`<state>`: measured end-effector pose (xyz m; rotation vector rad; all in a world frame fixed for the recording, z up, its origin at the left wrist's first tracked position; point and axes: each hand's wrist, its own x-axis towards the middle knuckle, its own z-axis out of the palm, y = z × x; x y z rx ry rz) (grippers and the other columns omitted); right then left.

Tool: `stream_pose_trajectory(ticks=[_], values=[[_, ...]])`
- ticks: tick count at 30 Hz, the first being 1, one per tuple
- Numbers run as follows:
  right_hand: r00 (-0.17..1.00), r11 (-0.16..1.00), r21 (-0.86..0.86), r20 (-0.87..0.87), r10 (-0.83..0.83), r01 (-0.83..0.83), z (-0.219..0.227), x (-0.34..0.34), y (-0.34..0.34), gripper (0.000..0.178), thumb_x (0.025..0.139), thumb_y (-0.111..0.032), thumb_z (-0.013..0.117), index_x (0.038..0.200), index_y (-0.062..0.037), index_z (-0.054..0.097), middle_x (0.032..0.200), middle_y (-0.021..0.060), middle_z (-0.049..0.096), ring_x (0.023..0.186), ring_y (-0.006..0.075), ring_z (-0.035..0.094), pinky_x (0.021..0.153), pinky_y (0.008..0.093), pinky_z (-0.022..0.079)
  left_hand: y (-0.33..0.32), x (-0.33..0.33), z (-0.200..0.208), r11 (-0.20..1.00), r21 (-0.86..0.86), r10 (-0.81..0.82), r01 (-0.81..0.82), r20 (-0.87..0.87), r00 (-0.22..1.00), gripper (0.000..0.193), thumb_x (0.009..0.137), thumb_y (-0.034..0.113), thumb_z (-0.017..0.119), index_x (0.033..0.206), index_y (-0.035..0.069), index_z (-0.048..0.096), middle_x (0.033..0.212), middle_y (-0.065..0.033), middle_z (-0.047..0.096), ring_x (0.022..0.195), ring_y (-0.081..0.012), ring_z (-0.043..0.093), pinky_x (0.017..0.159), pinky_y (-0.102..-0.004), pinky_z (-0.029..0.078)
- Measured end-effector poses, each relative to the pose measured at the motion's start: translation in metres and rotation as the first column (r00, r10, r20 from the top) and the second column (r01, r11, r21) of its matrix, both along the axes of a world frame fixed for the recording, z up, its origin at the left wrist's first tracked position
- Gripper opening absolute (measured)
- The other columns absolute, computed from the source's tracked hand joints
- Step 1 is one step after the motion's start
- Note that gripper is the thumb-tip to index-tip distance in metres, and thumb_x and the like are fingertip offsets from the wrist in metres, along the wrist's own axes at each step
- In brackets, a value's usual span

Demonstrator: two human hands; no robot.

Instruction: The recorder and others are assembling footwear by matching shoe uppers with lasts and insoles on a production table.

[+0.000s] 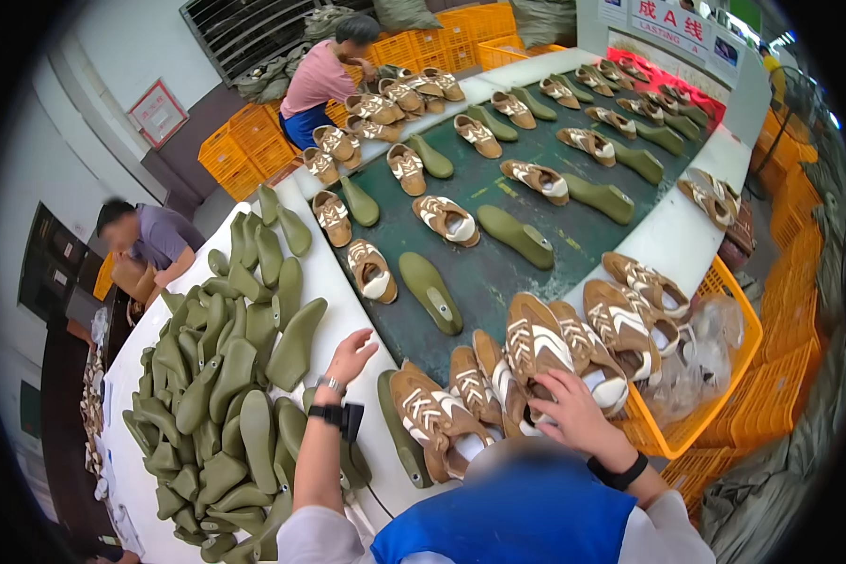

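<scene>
My left hand (352, 355) is raised over the white table edge with its fingers apart and nothing in them. Just left of it lies a big pile of olive-green shoe lasts (207, 376). My right hand (573, 411) is at the heel end of a brown sneaker (538, 336) with white stripes and laces, its fingers curled at the shoe's opening; the palm is hidden. Around that shoe, more brown sneakers (432, 414) stand close together in front of me. One green last (402, 437) lies beside the leftmost of these.
Sneakers and green lasts lie in rows on the dark green belt (376, 329), with white ledges along it. A yellow crate (747, 324) holding clear plastic bags stands at my right. Two other people, in a pink shirt (312, 83) and a purple shirt (164, 235), are at the left.
</scene>
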<state>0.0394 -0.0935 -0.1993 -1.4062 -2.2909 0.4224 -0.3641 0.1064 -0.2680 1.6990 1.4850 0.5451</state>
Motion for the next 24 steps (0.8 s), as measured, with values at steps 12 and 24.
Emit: stream_pose_trajectory(ticks=[12, 24], values=[[0.91, 0.888, 0.217, -0.189, -0.369, 0.405, -0.013, 0.042, 0.004, 0.046, 0.073, -0.028, 0.067, 0.114, -0.0108, 0.055, 0.122, 0.0168, 0.048, 0.111, 0.0347, 0.045, 0.093, 0.0437, 0.036, -0.206, 0.065, -0.024, 0.912, -0.216, 0.404, -0.349, 0.319, 0.857, 0.061, 0.094, 0.038, 0.043, 0.138, 0.002, 0.022, 0.136, -0.0164, 0.033, 0.123, -0.025, 0.035, 0.103, -0.034, 0.029], [0.881, 0.822, -0.326, 0.087, -0.465, 0.466, -0.041, 0.072, 0.028, 0.068, 0.076, -0.062, 0.052, 0.129, -0.0189, 0.047, 0.134, 0.0137, 0.042, 0.122, 0.0314, 0.042, 0.099, 0.0449, 0.035, -0.2, 0.104, -0.037, 0.874, -0.329, 0.473, -0.358, 0.403, 0.784, 0.071, 0.089, 0.042, 0.051, 0.138, 0.001, 0.021, 0.137, -0.0169, 0.031, 0.123, -0.0243, 0.035, 0.102, -0.0329, 0.03]])
